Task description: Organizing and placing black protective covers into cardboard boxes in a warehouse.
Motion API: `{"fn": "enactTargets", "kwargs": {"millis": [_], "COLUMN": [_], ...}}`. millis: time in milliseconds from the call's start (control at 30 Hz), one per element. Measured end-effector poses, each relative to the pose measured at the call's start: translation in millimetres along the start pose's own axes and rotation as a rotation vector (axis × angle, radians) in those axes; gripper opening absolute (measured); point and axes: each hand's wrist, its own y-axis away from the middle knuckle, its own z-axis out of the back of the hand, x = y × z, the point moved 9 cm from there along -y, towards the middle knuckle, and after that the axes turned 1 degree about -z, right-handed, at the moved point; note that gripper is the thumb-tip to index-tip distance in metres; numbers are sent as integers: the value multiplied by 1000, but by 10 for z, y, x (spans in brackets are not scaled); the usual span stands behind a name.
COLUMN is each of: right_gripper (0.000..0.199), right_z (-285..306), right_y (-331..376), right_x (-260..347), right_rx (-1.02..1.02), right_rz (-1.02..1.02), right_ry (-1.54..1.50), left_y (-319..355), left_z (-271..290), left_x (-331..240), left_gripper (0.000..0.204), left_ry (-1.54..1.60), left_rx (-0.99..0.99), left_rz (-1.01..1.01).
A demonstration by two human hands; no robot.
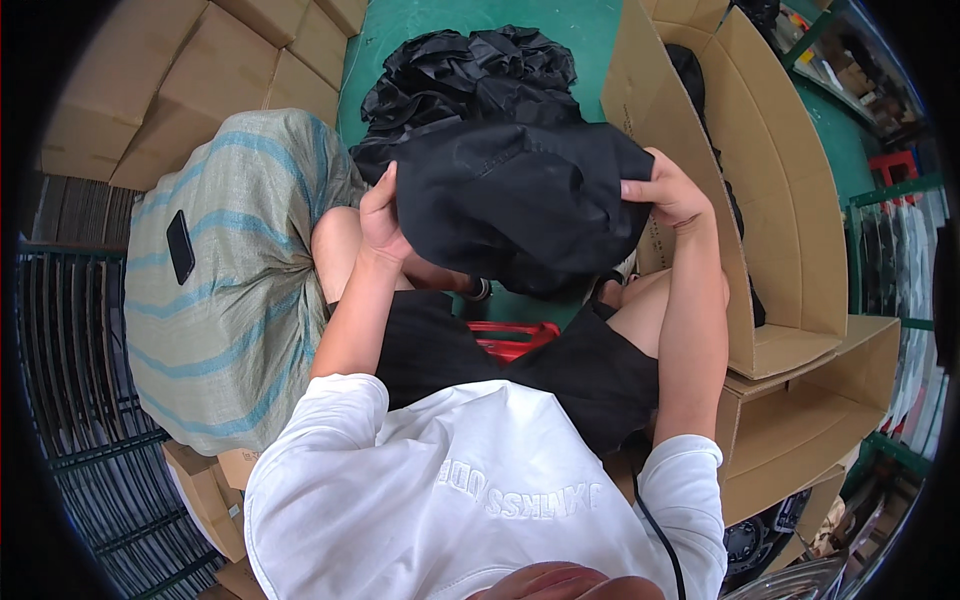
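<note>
A black cloth piece (520, 205) with a rounded lower edge is stretched between my two hands above my knees. My left hand (384, 218) grips its left edge, thumb pointing up. At the opposite edge, my right hand (675, 192) pinches the fabric with the thumb laid across its front. The cloth sags and creases in the middle; the fingers behind it are hidden. Just beyond it, a crumpled heap of shiny black fabric (470, 75) lies on the green floor.
To my right stands a tall open cardboard box (790, 170) with black material inside, above another box (810, 420). On my left sits a bulging striped sack (230, 340) with a phone (181, 247) on it. Cartons (200, 90) are stacked behind. A red stool (510, 342) is beneath me.
</note>
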Motion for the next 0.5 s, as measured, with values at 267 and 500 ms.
{"fn": "enactTargets", "kwargs": {"millis": [267, 500], "right_gripper": [36, 37], "right_z": [-51, -370], "right_y": [82, 256], "right_x": [160, 56], "right_rx": [-13, 233], "right_rz": [109, -54], "right_ry": [-163, -35], "left_y": [145, 341], "left_z": [-101, -414], "left_x": [362, 474], "left_gripper": [50, 27], "left_ry": [-217, -606], "left_rx": [97, 276], "left_rz": [352, 525]}}
